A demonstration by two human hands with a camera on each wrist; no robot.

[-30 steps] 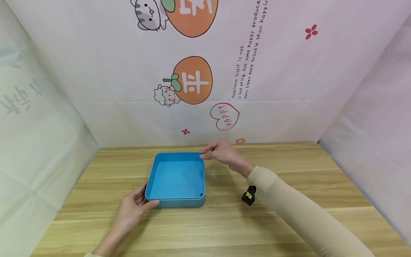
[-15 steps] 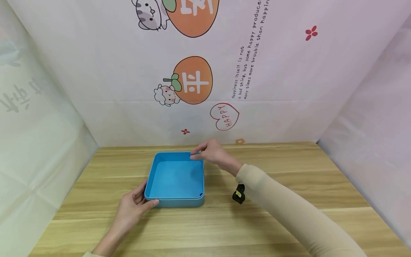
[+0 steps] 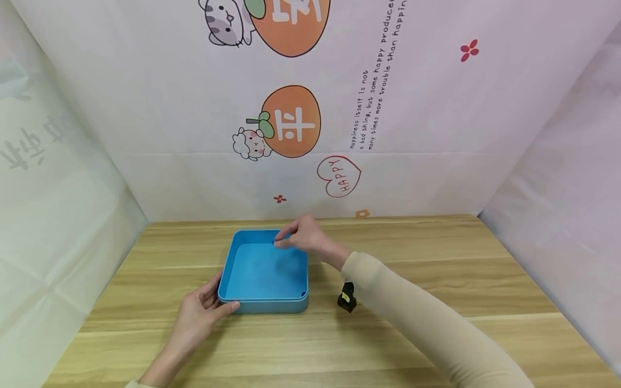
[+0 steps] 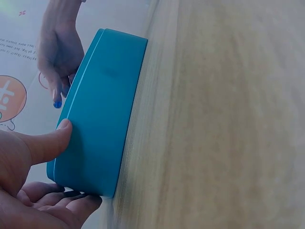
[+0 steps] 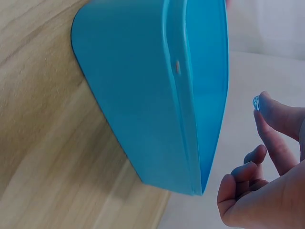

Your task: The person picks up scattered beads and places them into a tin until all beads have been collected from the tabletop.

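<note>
A square blue box (image 3: pixel 264 272), open at the top, stands on the wooden table. My left hand (image 3: pixel 196 318) grips its near left corner, thumb on the front wall and fingers round the side. Over the far right part of the box, my right hand (image 3: pixel 308 237) pinches a small glass marble (image 5: pixel 256 102) between thumb and index finger. The marble looks clear with a blue tint. The right hand's other fingers are curled in. A small dark blue spot (image 3: pixel 303 294) lies inside the near right corner of the box, too small to identify.
The wooden table (image 3: pixel 412 242) runs back to a printed white cloth backdrop (image 3: pixel 412 178). White cloth walls (image 3: pixel 73 188) rise on either side. A black wrist camera (image 3: pixel 346 299) hangs under the right forearm, right of the box.
My right hand has moved left from the far right corner of the box to above its inside, slightly lower, still pinching the marble. My left hand and the box stay almost still.
</note>
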